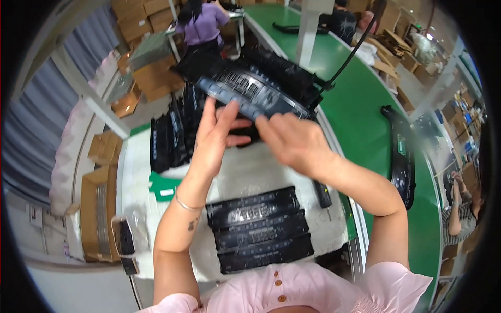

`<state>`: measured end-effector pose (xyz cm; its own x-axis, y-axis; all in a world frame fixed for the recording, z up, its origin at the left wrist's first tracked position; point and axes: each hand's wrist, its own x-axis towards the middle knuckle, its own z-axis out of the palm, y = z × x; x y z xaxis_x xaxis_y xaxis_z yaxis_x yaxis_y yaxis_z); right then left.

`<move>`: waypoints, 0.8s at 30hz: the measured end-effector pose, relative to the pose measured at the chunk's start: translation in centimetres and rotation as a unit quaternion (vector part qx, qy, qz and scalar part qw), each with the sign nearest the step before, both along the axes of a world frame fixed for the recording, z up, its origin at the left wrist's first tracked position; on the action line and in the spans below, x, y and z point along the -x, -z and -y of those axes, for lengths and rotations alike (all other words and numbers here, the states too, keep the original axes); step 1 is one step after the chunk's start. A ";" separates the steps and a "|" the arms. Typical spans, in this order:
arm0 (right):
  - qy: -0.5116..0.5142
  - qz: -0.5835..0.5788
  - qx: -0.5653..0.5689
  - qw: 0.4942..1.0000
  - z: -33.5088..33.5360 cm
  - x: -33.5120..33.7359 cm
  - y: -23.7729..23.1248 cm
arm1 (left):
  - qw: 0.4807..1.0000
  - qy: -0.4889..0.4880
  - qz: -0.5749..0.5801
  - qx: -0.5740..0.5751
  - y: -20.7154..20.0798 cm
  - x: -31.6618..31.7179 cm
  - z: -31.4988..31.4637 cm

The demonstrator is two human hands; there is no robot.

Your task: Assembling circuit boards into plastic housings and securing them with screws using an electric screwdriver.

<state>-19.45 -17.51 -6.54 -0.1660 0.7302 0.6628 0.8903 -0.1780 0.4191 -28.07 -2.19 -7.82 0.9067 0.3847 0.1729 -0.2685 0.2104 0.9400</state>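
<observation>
My left hand and my right hand are both at a long black plastic panel, tilted above the far part of the table. My right fingers are closed on its near edge. My left fingers, somewhat spread, bear on the same edge further left; part of their grip is hidden under the panel. Motion blurs the panel slightly. Behind it and to the left stand stacks of similar black panels. Nearer me, several black panels lie in a row on the white table covering.
A green piece lies left, a dark stick-shaped tool right. A green conveyor runs along the right, bearing a curved black part. Cardboard boxes stand left. Other people work beyond and at right.
</observation>
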 end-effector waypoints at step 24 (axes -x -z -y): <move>0.086 -0.471 0.074 0.875 3.8 -0.2 15.8 | 0.797 -0.080 -0.108 -0.589 14.2 6.1 -2.9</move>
